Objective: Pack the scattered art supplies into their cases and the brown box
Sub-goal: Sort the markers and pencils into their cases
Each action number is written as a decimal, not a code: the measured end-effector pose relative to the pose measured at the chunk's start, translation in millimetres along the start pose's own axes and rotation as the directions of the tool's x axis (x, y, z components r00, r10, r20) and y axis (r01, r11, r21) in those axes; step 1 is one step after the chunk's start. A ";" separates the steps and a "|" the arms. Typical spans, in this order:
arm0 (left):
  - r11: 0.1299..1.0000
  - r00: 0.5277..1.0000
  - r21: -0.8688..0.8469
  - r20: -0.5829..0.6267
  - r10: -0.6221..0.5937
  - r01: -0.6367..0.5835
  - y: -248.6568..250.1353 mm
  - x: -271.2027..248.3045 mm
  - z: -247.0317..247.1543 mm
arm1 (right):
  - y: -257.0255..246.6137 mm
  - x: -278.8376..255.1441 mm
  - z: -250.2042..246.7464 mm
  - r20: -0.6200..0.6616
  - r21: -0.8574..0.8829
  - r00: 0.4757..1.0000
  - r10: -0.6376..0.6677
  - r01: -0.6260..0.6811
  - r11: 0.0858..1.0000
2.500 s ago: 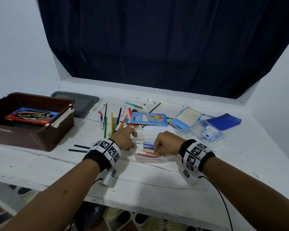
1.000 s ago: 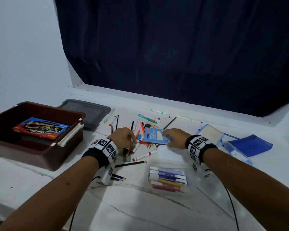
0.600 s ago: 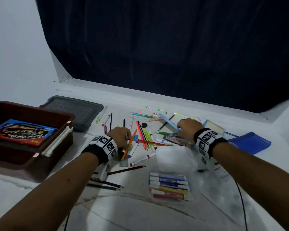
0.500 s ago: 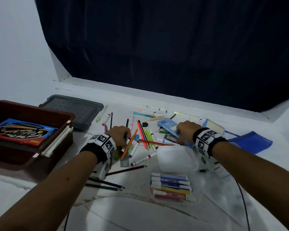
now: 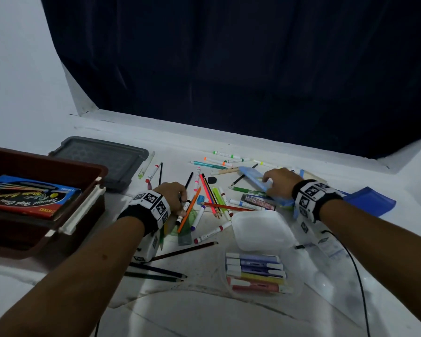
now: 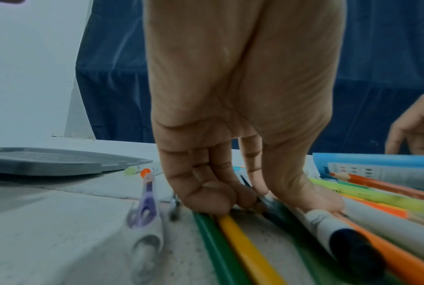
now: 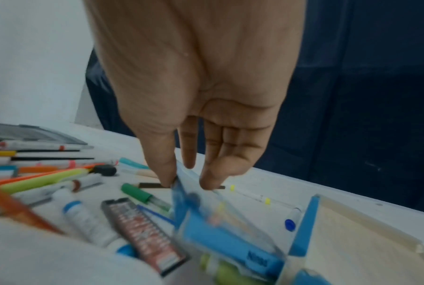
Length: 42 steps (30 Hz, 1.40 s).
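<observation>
Thin light-blue case (image 5: 255, 177), tilted, pinched by right hand (image 5: 278, 182).

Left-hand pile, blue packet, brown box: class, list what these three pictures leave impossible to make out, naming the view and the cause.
- Which pencils the left hand grips: left wrist view, curled fingers cover them.
- Print on the blue packet pinched by the right hand: right wrist view, motion blur.
- Left part of the brown box: head view, cut off by the frame edge.
- Marker labels in the clear case: head view, too small.
</observation>
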<state>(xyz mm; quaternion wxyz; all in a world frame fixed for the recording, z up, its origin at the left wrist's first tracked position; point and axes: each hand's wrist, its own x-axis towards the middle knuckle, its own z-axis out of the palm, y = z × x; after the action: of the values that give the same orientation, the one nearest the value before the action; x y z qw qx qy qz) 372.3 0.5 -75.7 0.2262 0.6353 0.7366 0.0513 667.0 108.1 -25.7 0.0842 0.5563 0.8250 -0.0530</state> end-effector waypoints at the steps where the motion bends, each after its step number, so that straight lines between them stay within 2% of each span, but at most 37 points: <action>1: 1.000 1.000 -0.012 0.006 -0.007 0.007 0.4 1.3 0.5 | -7.3 -1.6 3.4 0.015 0.030 0.999 -0.029 0.028 0.999; 5: 1.000 1.000 -0.008 0.007 -0.011 0.011 2.0 4.9 -0.4 | -49.6 8.5 10.7 0.040 0.190 0.978 -0.206 0.195 0.962; 9: 0.998 0.999 0.052 -0.036 -0.017 0.019 3.0 1.9 2.3 | -88.4 21.5 14.6 0.141 0.211 0.951 -0.274 0.241 0.947; 13: 0.995 0.996 0.087 -0.083 -0.036 0.043 1.3 -1.7 3.0 | -105.0 32.2 19.6 0.175 0.122 0.951 -0.254 0.235 0.964; 18: 0.992 0.995 0.112 -0.084 -0.044 0.053 -0.8 0.7 2.2 | -103.5 36.7 22.7 0.213 0.154 0.948 -0.236 0.206 0.966; 21: 0.994 0.994 0.101 -0.099 -0.034 0.044 -1.0 0.8 3.9 | -100.7 34.6 18.6 0.219 0.200 0.950 -0.225 0.182 0.963; 24: 0.995 0.994 0.093 -0.106 -0.032 0.042 -3.1 0.2 6.7 | -88.7 28.1 2.6 0.147 0.376 0.961 -0.236 0.166 0.912; 28: 0.993 0.995 0.100 -0.085 -0.056 0.064 -5.8 2.9 9.4 | -57.8 12.6 -33.4 -0.065 0.620 0.990 -0.128 0.141 0.772; 31: 0.990 0.994 0.123 -0.092 -0.054 0.065 -7.7 4.9 11.2 | -28.4 1.3 -43.5 -0.168 0.642 0.985 -0.032 0.134 0.755; 35: 0.993 1.000 0.115 -0.020 -0.013 0.015 -3.1 3.2 2.7 | 6.7 -11.2 -29.5 -0.139 0.563 0.989 0.054 0.034 0.826; 38: 0.992 0.999 0.122 0.041 0.006 -0.011 -0.1 6.6 -2.3 | 28.4 -15.2 -14.1 -0.128 0.535 0.984 0.127 -0.040 0.844; 42: 0.998 0.999 0.062 -0.024 0.031 -0.029 3.5 22.0 -4.8 | 42.5 -13.7 2.4 -0.075 0.481 0.983 0.170 -0.113 0.869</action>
<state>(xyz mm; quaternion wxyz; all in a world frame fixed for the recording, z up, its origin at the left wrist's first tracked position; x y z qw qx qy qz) 371.6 23.2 -76.0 0.1964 0.6522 0.7310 0.0398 711.6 111.2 -25.0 -0.0986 0.6210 0.7473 -0.2149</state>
